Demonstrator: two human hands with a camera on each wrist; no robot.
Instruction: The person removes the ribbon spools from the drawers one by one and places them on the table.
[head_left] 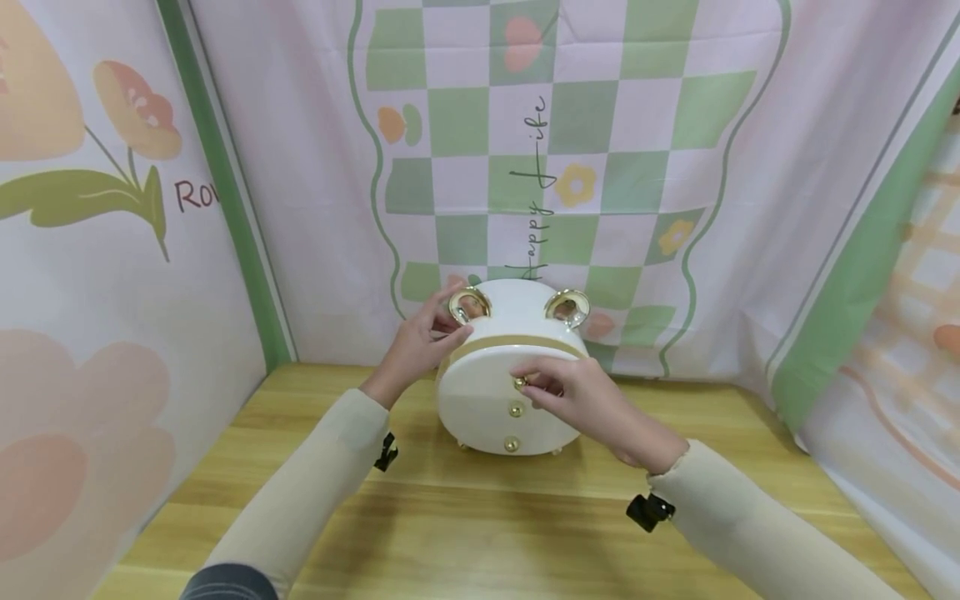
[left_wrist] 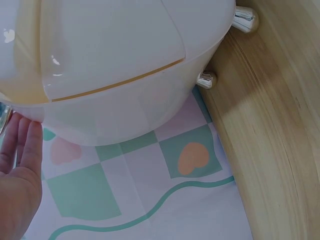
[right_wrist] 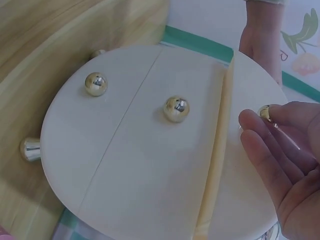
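Currently: white round drawer box with gold knobs (head_left: 501,392), standing on wooden bench (head_left: 480,517). Right hand (head_left: 581,400) pinches top gold knob (right_wrist: 265,112) — draw straight; left hand (head_left: 416,346), grip open, steadies box side.

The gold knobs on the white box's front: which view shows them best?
Right wrist: all three gold knobs lie across the white box, the right hand pinching the top one. Head shows them small, that one half hidden. Left wrist shows none.
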